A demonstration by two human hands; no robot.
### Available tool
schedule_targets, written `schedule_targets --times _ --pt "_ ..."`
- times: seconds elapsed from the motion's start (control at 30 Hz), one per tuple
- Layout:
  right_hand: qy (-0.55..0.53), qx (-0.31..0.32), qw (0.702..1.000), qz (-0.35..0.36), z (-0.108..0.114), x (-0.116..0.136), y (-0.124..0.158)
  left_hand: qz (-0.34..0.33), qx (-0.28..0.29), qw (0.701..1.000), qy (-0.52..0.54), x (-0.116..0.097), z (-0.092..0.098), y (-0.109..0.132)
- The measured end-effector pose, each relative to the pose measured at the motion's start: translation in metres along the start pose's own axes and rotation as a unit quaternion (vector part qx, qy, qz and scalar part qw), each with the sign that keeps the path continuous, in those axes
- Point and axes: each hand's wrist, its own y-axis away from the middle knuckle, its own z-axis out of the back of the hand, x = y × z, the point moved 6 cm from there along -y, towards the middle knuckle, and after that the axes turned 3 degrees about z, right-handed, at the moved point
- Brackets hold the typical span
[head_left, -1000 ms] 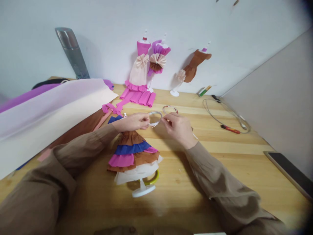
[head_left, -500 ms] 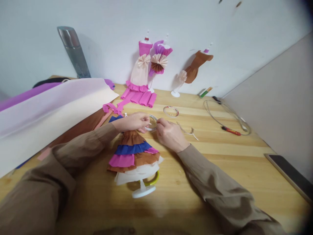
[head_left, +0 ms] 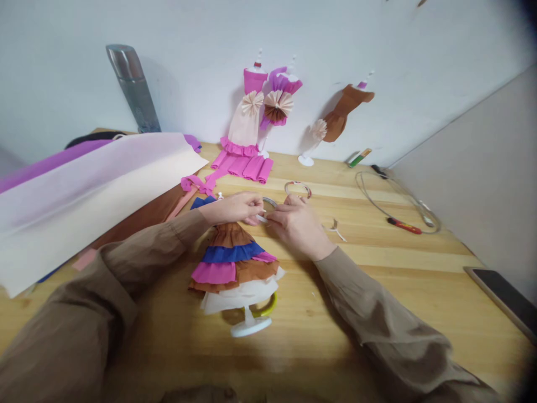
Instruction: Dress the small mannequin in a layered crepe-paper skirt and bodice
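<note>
Grey ring [head_left: 269, 200] sits between the two hands, just above mid-table on my feed. I have the left hand [head_left: 243, 206] closed on its near side and the right hand [head_left: 298, 225] pinching a white strip [head_left: 262, 218] beside it; the strip's other end is hidden from me at the left fingers. Taking it by size, a pale wall [head_left: 188, 61] fills the back, meeting a grey panel [head_left: 482, 151] on my right. Below them runs a light wooden table [head_left: 302, 347] with visible grain. Large pale sheets [head_left: 104, 190] cover its left side, brown and purple ones showing from under them. My left forearm crosses a layered dress [head_left: 235, 254] on a white stand, blocking part of its top. A phone [head_left: 501, 296] lies at the right edge, a flask [head_left: 136, 92] leans in view behind the sheets, and a looped cable [head_left: 404, 225] rests near the panel. By the wall I see three small dresses: pink-and-cream [head_left: 245, 124], purple [head_left: 289, 84] and brown [head_left: 338, 120]. Smaller still are folded pink strips [head_left: 249, 168], a yellow ring [head_left: 272, 304] behind the stand, a clear ring [head_left: 309, 193] beyond the right hand, and a scrap [head_left: 337, 228].
</note>
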Motion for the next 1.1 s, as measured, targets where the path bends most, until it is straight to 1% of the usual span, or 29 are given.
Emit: schedule_targets --times 0.13,0.23,0.3,0.4,0.47,0.6,0.7,0.8,0.9,0.97,1.0,1.03,1.1 --pt "0.0 -0.014 1.0 -0.028 -0.006 -0.012 0.003 -0.001 0.002 1.0 -0.015 -0.004 -0.001 0.004" --pt "-0.005 -0.043 0.998 -0.048 -0.004 -0.016 0.006 -0.027 -0.005 0.999 -0.029 -0.009 0.001 0.005" --pt "-0.031 -0.103 0.993 -0.052 0.005 -0.014 0.008 -0.04 -0.008 0.998 -0.038 -0.01 0.002 0.005" --pt "-0.1 -0.217 0.971 -0.02 0.022 -0.005 0.01 -0.047 -0.008 0.998 -0.04 -0.012 0.001 0.005" --pt "-0.119 -0.255 0.96 -0.002 0.029 0.001 0.011 -0.049 -0.006 0.998 -0.04 -0.013 -0.001 0.005" --pt "-0.122 -0.278 0.953 0.003 0.034 0.006 0.013 -0.063 0.01 0.997 -0.043 -0.017 -0.006 0.007" --pt "-0.14 -0.283 0.949 0.013 0.036 0.01 0.013 -0.069 0.019 0.997 -0.033 -0.019 -0.007 0.008" --pt "-0.154 -0.282 0.947 0.001 0.038 0.011 0.013 -0.046 0.036 0.998 -0.005 -0.019 -0.005 0.01" --pt "-0.154 -0.286 0.946 -0.015 0.039 0.011 0.014 -0.026 0.069 0.996 0.049 -0.021 -0.003 0.013" --pt "-0.151 -0.29 0.945 -0.02 0.039 0.01 0.015 -0.023 0.086 0.994 0.064 -0.024 -0.002 0.015" --pt "-0.151 -0.292 0.944 -0.022 0.039 0.01 0.016 -0.026 0.088 0.994 0.055 -0.026 0.0 0.016" --pt "-0.152 -0.295 0.943 -0.023 0.041 0.011 0.016 -0.031 0.076 0.996 0.04 -0.027 0.002 0.017" --pt "-0.162 -0.301 0.94 -0.023 0.044 0.013 0.018 -0.049 0.027 0.998 0.002 -0.032 0.011 0.019"
